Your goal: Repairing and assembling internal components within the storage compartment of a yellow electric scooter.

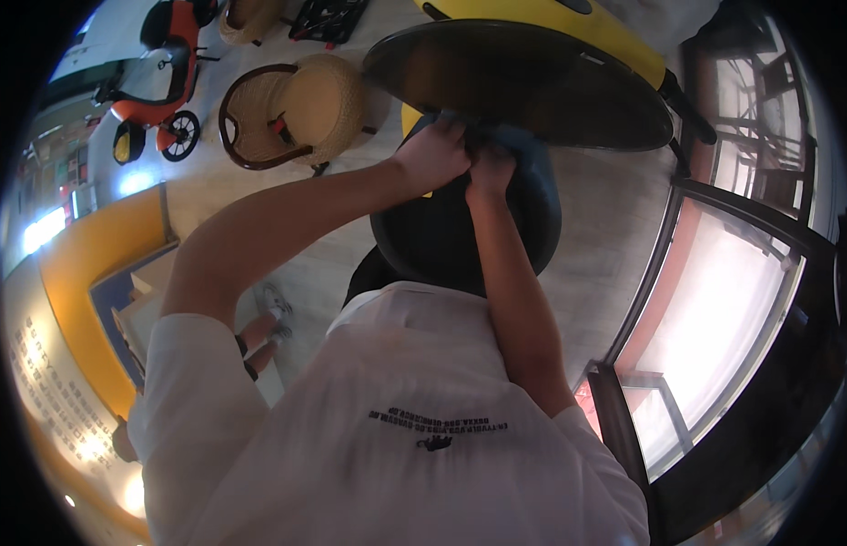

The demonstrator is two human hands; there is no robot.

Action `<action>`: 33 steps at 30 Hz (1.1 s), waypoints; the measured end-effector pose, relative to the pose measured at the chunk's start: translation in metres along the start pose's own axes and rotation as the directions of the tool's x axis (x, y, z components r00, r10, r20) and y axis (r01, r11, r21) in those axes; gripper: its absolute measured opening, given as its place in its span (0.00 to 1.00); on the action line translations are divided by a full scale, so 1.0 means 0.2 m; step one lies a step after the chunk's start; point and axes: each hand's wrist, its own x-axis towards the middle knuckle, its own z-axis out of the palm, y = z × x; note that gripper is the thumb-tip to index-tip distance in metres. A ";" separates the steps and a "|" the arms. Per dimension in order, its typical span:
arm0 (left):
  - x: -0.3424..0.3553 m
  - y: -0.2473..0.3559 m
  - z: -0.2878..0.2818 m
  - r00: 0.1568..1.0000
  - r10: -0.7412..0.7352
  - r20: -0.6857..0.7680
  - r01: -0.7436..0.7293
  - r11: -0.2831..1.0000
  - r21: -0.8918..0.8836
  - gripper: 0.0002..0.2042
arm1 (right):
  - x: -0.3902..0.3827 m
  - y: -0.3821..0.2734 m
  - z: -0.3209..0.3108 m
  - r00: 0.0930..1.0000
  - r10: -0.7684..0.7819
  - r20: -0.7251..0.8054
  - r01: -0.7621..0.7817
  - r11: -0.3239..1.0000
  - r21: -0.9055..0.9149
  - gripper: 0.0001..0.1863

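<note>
Black and rounded, one seat-like part [441, 241] is placed straight ahead of the person's body, just below one dark oval panel [523, 82]. Two hands are set close together where part and panel meet: the left hand [439, 150] is curled, and the right hand [492, 168] is bent just beside it. Because the fingertips are hidden, whether anything is pinched or pressed cannot be told. Work is judged to be under way, since both hands are brought to one spot; no finished step can be made out, and what is left cannot be told. Behind the panel, one yellow body [614, 32] is partly seen. Farther out to the left, two woven chairs [323, 105] and one orange scooter [183, 55] are counted, all untouched. Nearer, one other person is shown by shoes [276, 298].
</note>
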 end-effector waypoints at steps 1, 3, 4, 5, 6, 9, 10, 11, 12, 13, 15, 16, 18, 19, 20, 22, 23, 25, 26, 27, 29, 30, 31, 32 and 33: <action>-0.02 0.01 0.00 1.000 -0.007 0.005 0.007 1.000 -0.002 0.07 | -0.02 0.00 -0.01 1.000 0.006 0.005 -0.006 1.000 -0.004 0.06; -0.01 -0.03 -0.02 0.989 -0.137 0.057 0.145 0.973 -0.179 0.07 | 0.00 -0.02 0.00 0.995 0.103 0.011 -0.102 0.994 -0.027 0.06; -0.01 -0.05 -0.03 0.989 -0.139 0.054 0.147 0.974 -0.175 0.07 | 0.00 -0.03 0.00 0.995 0.099 0.015 -0.099 0.995 -0.026 0.06; -0.02 -0.06 -0.04 0.986 -0.163 0.042 0.168 0.972 -0.166 0.07 | 0.00 -0.03 -0.01 0.987 0.158 0.019 -0.157 0.987 -0.009 0.06; -0.02 -0.07 -0.05 0.982 -0.185 0.029 0.188 0.970 -0.156 0.07 | -0.01 -0.03 -0.01 0.976 0.215 0.023 -0.215 0.977 0.007 0.05; -0.02 0.01 -0.04 0.964 -0.261 0.044 0.263 0.964 -0.032 0.07 | -0.01 -0.04 -0.03 0.967 0.245 0.073 -0.250 0.965 0.077 0.03; -0.02 0.00 -0.04 0.964 -0.261 0.041 0.262 0.964 -0.031 0.07 | 0.00 -0.04 -0.04 0.967 0.242 0.074 -0.248 0.966 0.078 0.03; -0.03 -0.01 -0.04 0.959 -0.278 0.049 0.280 0.958 -0.055 0.07 | 0.00 -0.05 -0.04 0.955 0.288 0.070 -0.293 0.953 0.073 0.03; -0.03 -0.03 -0.04 0.954 -0.294 0.057 0.298 0.951 -0.079 0.06 | -0.01 -0.06 -0.04 0.941 0.333 0.066 -0.337 0.939 0.068 0.03; -0.03 -0.04 -0.04 0.953 -0.296 0.057 0.300 0.951 -0.079 0.06 | 0.00 -0.07 -0.03 0.941 0.333 0.068 -0.337 0.939 0.066 0.03; -0.03 -0.07 -0.04 0.947 -0.302 0.107 0.315 0.940 -0.132 0.05 | 0.00 -0.06 -0.02 0.940 0.337 0.053 -0.340 0.936 0.089 0.03; -0.04 -0.07 -0.04 0.947 -0.302 0.108 0.315 0.940 -0.134 0.05 | -0.01 -0.06 -0.03 0.940 0.338 0.052 -0.341 0.936 0.088 0.03; -0.04 -0.08 -0.03 0.961 -0.263 0.089 0.276 0.943 -0.188 0.05 | 0.00 -0.06 -0.04 0.937 0.343 0.069 -0.343 0.939 -0.014 0.03; -0.04 -0.10 -0.03 0.960 -0.267 0.088 0.280 0.942 -0.187 0.05 | 0.00 -0.06 -0.03 0.937 0.343 0.072 -0.342 0.939 -0.017 0.03; -0.04 -0.11 -0.04 0.962 -0.263 0.080 0.274 0.939 -0.209 0.04 | 0.01 -0.04 -0.04 0.923 0.374 0.088 -0.379 0.923 0.061 0.03; -0.03 -0.11 -0.07 0.964 -0.257 0.072 0.267 0.935 -0.234 0.04 | 0.04 -0.01 -0.06 0.910 0.402 0.102 -0.414 0.900 0.137 0.03; -0.01 -0.09 -0.10 0.967 -0.247 0.057 0.254 0.935 -0.249 0.04 | 0.05 0.01 -0.07 0.896 0.417 0.151 -0.442 0.868 0.226 0.04; 0.04 -0.08 -0.12 0.970 -0.239 0.040 0.241 0.933 -0.266 0.05 | 0.08 0.03 -0.11 0.883 0.426 0.199 -0.469 0.828 0.308 0.05; 0.06 -0.09 -0.13 0.965 -0.250 0.075 0.261 0.928 -0.265 0.05 | 0.08 0.03 -0.11 0.855 0.450 0.258 -0.517 0.782 0.349 0.05; 0.07 -0.09 -0.13 0.959 -0.261 0.109 0.281 0.923 -0.263 0.05 | 0.09 0.04 -0.11 0.825 0.469 0.316 -0.563 0.731 0.386 0.05; 0.05 -0.10 -0.14 0.965 -0.223 0.134 0.245 0.952 -0.181 0.05 | 0.08 0.04 -0.10 0.834 0.463 0.298 -0.548 0.752 0.365 0.06; 0.04 -0.11 -0.14 0.970 -0.182 0.163 0.199 0.975 -0.099 0.06 | 0.07 0.04 -0.10 0.845 0.456 0.279 -0.531 0.772 0.349 0.06; 0.03 -0.11 -0.13 0.969 -0.183 0.163 0.201 0.975 -0.099 0.06 | 0.07 0.04 -0.10 0.845 0.456 0.279 -0.531 0.772 0.348 0.06; 0.01 -0.11 -0.12 0.978 -0.153 0.141 0.166 0.982 -0.089 0.06 | 0.05 0.03 -0.10 0.857 0.446 0.259 -0.513 0.784 0.349 0.06; 0.00 -0.12 -0.10 0.985 -0.121 0.119 0.131 0.988 -0.078 0.07 | 0.04 0.03 -0.10 0.868 0.435 0.238 -0.495 0.795 0.351 0.05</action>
